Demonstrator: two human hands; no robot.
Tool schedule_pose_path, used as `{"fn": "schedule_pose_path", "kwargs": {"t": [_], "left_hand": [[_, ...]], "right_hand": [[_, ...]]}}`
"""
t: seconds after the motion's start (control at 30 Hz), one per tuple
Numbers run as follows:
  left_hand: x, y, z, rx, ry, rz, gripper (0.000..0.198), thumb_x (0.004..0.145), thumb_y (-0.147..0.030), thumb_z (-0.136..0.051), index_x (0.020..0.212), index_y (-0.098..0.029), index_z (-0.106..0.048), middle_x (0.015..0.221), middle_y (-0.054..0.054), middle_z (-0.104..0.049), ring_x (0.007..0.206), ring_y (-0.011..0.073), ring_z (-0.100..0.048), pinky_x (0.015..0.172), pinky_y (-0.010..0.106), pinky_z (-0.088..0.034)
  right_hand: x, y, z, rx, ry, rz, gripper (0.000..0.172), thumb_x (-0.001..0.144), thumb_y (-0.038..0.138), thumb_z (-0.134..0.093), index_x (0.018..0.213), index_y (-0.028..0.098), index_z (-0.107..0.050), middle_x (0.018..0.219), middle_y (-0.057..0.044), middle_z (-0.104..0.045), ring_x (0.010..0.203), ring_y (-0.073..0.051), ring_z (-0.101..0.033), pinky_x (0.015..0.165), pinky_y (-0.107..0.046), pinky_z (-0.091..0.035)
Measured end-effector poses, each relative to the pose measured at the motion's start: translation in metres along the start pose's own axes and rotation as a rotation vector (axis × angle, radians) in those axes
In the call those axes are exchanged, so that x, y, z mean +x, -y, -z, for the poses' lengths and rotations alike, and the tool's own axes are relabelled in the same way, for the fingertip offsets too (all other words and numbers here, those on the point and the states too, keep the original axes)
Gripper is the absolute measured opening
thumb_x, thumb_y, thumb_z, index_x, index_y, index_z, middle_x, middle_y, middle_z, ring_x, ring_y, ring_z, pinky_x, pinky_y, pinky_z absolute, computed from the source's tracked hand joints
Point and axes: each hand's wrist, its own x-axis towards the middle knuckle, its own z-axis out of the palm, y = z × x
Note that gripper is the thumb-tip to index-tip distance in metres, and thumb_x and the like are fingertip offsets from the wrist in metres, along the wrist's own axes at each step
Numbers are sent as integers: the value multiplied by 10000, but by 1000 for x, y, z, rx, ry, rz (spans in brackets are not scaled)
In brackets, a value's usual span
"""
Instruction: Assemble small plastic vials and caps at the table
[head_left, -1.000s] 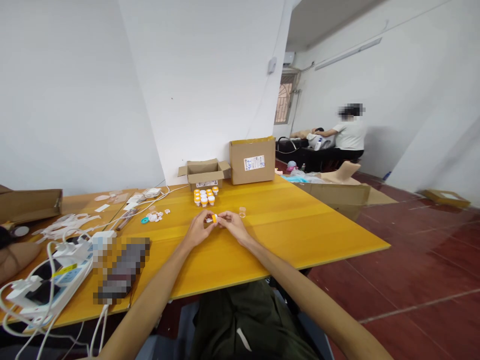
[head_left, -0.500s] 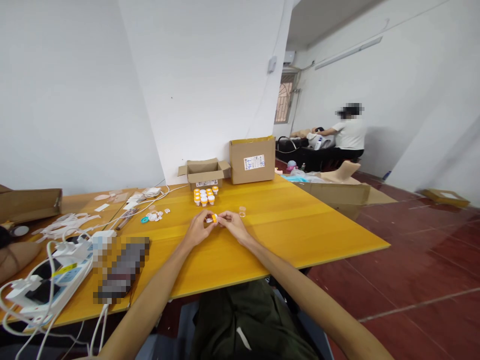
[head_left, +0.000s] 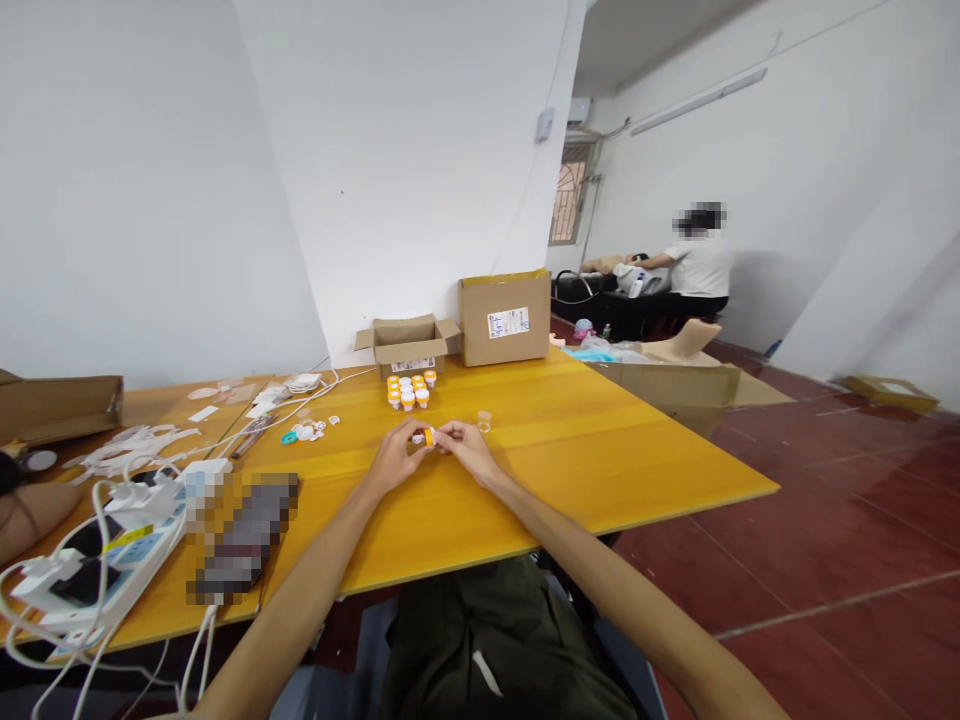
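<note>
My left hand [head_left: 397, 455] and my right hand [head_left: 465, 448] meet over the yellow table [head_left: 570, 450], both pinched on a small vial with an orange cap [head_left: 428, 436]. The left fingers hold the white body, the right fingers touch the cap end. Just behind my hands stands a cluster of several orange-and-white capped vials [head_left: 409, 390]. A small clear cup [head_left: 484, 420] sits on the table to the right of my right hand.
Two cardboard boxes, a small open box [head_left: 409, 343] and a taller box [head_left: 504, 318], stand at the table's far edge. Small parts [head_left: 304, 432], white cables and a power strip [head_left: 112, 540] lie to the left. A person in white [head_left: 697, 265] sits far back right.
Almost nothing differs; my hands stay pinched on the vial in the same spot and the view tilts very slightly.
</note>
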Motion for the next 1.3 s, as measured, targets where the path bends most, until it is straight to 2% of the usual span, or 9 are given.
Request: {"fn": "schedule_pose_path", "kwargs": {"t": [0.57, 0.77, 0.87, 1.03, 1.1, 1.3], "left_hand": [[-1, -1, 2, 30, 28, -37, 212, 786, -156, -571, 979, -236, -605, 944, 36, -636, 868, 188, -600, 812, 330, -499], [0, -1, 2, -29, 15, -8, 183, 787, -163, -575, 956, -225, -609, 930, 29, -632, 805, 161, -597, 752, 295, -506], [0, 1, -1, -101, 26, 50, 209, 775, -191, -604, 982, -220, -602, 950, 28, -629, 758, 143, -594, 687, 267, -509], [0, 6, -7, -267, 26, 168, 422, 724, -307, -700, 1105, -213, -544, 1052, 45, -619, 702, 117, -608, 617, 239, -501], [0, 7, -7, -300, 10, 220, 452, 734, -377, -694, 1122, -208, -535, 1042, 46, -625, 667, 110, -612, 603, 237, -496], [3, 7, -3, -265, 29, 243, 311, 776, -462, -624, 915, -184, -626, 820, 27, -688, 656, 147, -628, 608, 259, -497]], "right_hand": [[-1, 1, 0, 16, 22, -14, 389, 550, 546, -780, 635, 197, -631, 618, -13, -657, 599, -152, -601, 632, -298, -507], [-1, 2, 0, 24, 16, -33, 395, 547, 545, -781, 660, 196, -635, 628, -9, -657, 605, -149, -603, 632, -295, -504], [0, 0, 0, 49, 8, -36, 382, 544, 522, -791, 677, 199, -636, 651, -9, -666, 611, -148, -607, 645, -297, -507], [2, -2, 1, 62, -15, -26, 351, 561, 489, -788, 694, 199, -642, 699, -21, -689, 667, -172, -637, 653, -300, -507], [2, -3, 1, 59, -19, -18, 342, 568, 485, -784, 694, 200, -643, 693, -17, -688, 673, -170, -638, 662, -299, -506], [2, -2, 1, 82, 3, -23, 337, 549, 475, -797, 681, 198, -659, 685, -24, -693, 657, -165, -630, 682, -309, -509]]}}
